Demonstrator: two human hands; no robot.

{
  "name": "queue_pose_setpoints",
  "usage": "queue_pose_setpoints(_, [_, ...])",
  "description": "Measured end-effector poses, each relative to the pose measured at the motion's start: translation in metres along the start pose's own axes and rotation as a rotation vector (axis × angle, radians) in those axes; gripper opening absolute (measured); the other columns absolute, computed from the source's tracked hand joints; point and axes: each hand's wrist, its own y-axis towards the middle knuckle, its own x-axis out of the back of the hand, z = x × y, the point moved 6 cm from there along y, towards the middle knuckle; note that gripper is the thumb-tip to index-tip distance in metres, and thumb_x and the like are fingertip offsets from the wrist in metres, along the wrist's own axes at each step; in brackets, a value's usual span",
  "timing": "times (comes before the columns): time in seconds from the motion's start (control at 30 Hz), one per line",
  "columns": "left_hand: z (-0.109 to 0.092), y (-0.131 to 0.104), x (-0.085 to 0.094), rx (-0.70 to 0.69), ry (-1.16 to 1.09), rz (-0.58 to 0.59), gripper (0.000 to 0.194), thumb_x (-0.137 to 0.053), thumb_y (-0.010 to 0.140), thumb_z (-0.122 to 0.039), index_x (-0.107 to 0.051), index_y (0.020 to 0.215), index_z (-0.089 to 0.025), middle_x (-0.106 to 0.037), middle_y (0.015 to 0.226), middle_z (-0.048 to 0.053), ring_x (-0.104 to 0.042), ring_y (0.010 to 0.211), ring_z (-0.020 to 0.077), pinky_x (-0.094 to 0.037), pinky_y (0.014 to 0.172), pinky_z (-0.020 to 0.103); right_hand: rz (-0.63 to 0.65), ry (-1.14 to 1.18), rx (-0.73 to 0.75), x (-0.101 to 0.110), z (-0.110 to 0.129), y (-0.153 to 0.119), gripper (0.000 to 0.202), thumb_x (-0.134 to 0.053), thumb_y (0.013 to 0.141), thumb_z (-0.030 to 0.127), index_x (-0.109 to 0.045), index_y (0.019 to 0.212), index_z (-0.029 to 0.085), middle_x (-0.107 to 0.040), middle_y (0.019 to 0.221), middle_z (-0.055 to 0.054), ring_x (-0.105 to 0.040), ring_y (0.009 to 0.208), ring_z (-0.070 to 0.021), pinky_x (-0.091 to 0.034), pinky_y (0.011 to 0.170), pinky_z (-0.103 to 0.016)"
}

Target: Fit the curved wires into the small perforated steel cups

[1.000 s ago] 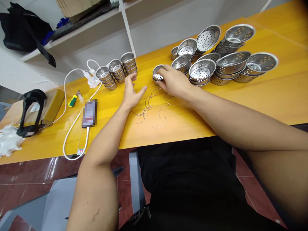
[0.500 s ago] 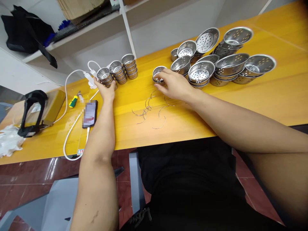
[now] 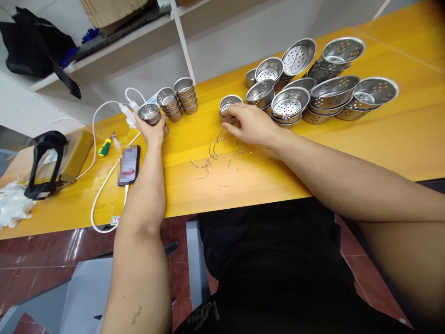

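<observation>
My left hand (image 3: 152, 131) has its thumb and fingers around a small perforated metal cup (image 3: 149, 111), at the front of the left group of stacked cups. More cups show beneath it, partly hidden by the hand. Close in front of another small perforated cup (image 3: 231, 102), my right hand (image 3: 251, 121) is curved with thumb and index finger apart. It overlaps that cup's lower part, and contact is hard to tell. Several thin curved wires (image 3: 211, 157) lie on the table between my arms.
Larger perforated metal bowls (image 3: 291, 102) stand in stacks at the right. Two cup stacks (image 3: 170, 104) stand behind my left hand. Left of my forearm are a phone (image 3: 128, 164), white cables (image 3: 95, 139), a green-handled screwdriver (image 3: 104, 147) and a black headset-like frame (image 3: 47, 162).
The cup in my left hand has shifted slightly down and left against the stacks behind it. My right hand has barely moved.
</observation>
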Motion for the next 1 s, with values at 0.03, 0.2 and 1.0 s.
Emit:
queue_pose_setpoints(0.03, [-0.005, -0.003, 0.006, 0.058, 0.032, -0.080, 0.092, -0.094, 0.081, -0.010, -0.040, 0.154, -0.027, -0.058, 0.176, 0.020, -0.064, 0.178, 0.0361, -0.048, 0.159, 0.052, 0.002, 0.010, -0.001, 0.000, 0.001, 0.000, 0.035, -0.075, 0.121, 0.050, -0.088, 0.145, 0.030, -0.092, 0.139, -0.017, -0.086, 0.127, -0.0467, -0.071, 0.115, -0.069])
queue_pose_setpoints(0.2, [-0.036, -0.016, 0.009, 0.117, -0.014, -0.069, 0.078, -0.096, 0.086, -0.008, -0.043, 0.140, -0.028, -0.073, 0.163, 0.016, -0.078, 0.163, 0.0306, -0.058, 0.149, 0.042, 0.016, 0.039, -0.010, -0.001, 0.003, 0.000, 0.037, -0.076, 0.116, 0.044, -0.089, 0.147, 0.028, -0.095, 0.138, -0.018, -0.088, 0.126, -0.0471, -0.071, 0.115, -0.069])
queue_pose_setpoints(1.0, [-0.085, -0.073, -0.061, -0.167, -0.221, 0.420, 0.119, -0.086, 0.072, -0.125, -0.061, 0.143, -0.032, -0.081, 0.146, 0.015, -0.081, 0.149, 0.0403, -0.056, 0.150, 0.068, 0.189, 0.149, 0.188, 0.001, 0.023, -0.001, 0.036, -0.073, 0.121, 0.046, -0.095, 0.140, 0.025, -0.094, 0.138, -0.018, -0.087, 0.121, -0.0400, -0.068, 0.117, -0.061])
